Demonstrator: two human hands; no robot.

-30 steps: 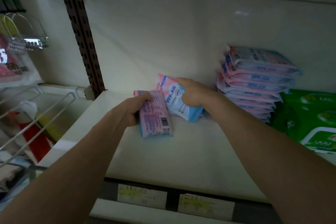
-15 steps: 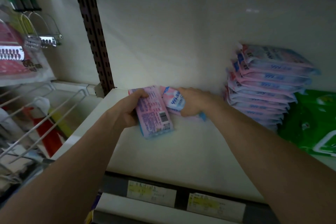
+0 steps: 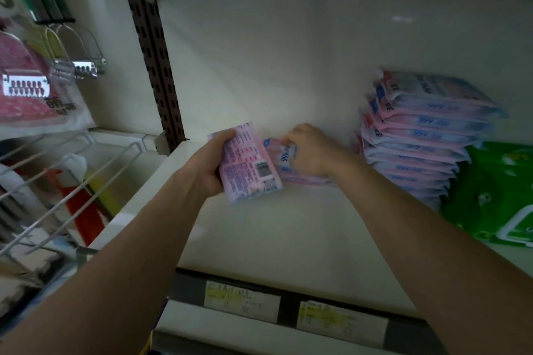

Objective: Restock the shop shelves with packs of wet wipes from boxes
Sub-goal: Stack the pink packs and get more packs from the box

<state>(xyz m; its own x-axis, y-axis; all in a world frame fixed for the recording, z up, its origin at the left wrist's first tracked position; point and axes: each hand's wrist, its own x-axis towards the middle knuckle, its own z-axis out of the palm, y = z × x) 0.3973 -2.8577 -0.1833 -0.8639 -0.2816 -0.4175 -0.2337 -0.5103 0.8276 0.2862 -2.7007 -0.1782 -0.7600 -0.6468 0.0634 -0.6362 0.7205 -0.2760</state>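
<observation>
My left hand (image 3: pixel 205 168) grips a pink pack of wet wipes (image 3: pixel 248 163), back side with barcode facing me, held just above the white shelf (image 3: pixel 274 239). Right beside it, my right hand (image 3: pixel 310 150) holds a second pink-and-blue pack (image 3: pixel 284 157) down flat on the shelf near the back wall; the hand covers most of that pack. A tall stack of the same pink-and-blue packs (image 3: pixel 421 135) stands to the right against the back wall.
Green wipe packs (image 3: pixel 496 196) lie right of the stack. A brown slotted upright (image 3: pixel 157 66) bounds the shelf's left end. Beyond it, a wire shelf (image 3: pixel 66 176) and hanging goods (image 3: pixel 31 86). Price labels (image 3: pixel 291 308) line the shelf's front edge.
My right hand has lowered its pack from tilted upright to flat on the shelf, further back. My left hand's pack has stayed beside it.
</observation>
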